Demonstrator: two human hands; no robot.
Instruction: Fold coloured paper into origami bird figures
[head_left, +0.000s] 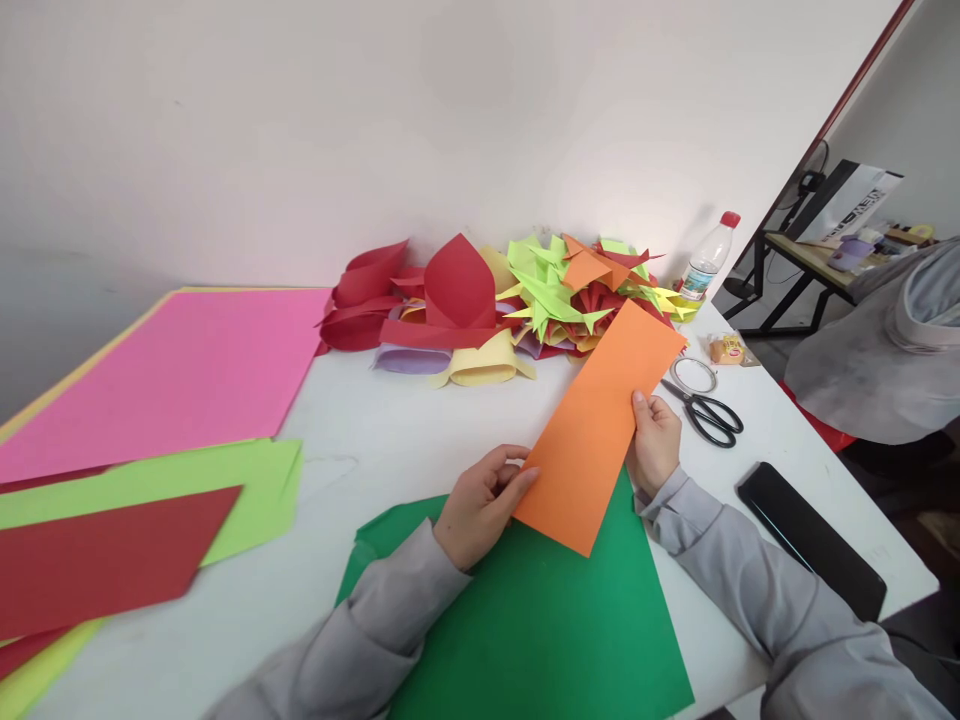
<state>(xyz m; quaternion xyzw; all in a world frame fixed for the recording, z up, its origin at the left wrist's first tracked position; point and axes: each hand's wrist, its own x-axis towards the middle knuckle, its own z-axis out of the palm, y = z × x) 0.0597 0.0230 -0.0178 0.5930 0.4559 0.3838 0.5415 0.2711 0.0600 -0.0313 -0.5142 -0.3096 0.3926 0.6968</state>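
A long orange paper strip is held at a slant between my two hands, above a large green sheet of paper. My left hand pinches the strip's near left edge between thumb and fingers. On its right edge, about halfway along, my right hand grips it with the thumb on top. The green sheet lies on the table under the strip and my left forearm; its far left corner is bent. Black-handled scissors and a roll of tape lie just beyond my right hand.
Pink paper, light green paper and dark red paper lie at left. Folded paper shapes pile against the wall. A bottle, a small snack packet and a black phone-like object are at right. Another person sits beyond.
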